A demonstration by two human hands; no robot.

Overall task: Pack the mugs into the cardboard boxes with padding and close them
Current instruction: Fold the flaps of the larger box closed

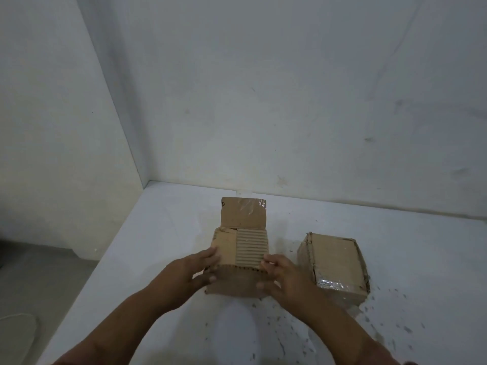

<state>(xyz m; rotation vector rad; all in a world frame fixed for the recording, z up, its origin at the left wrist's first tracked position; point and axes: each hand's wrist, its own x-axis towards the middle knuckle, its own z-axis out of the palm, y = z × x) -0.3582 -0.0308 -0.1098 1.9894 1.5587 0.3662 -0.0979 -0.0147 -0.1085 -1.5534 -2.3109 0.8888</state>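
A small cardboard box point(238, 248) stands on the white table point(158, 233) in front of me. Its far flap stands upright with clear tape on it, and corrugated cardboard padding covers the opening. My left hand point(195, 270) grips the box's near left corner, fingers on top. My right hand point(279, 275) grips the near right corner, thumb over the front flap. A second cardboard box point(336, 262) lies to the right, flaps down and taped. No mug is in sight.
White walls rise close behind the table and to its left, meeting in a corner. Dark specks and scraps litter the table's right part. The table's left edge drops to a grey floor.
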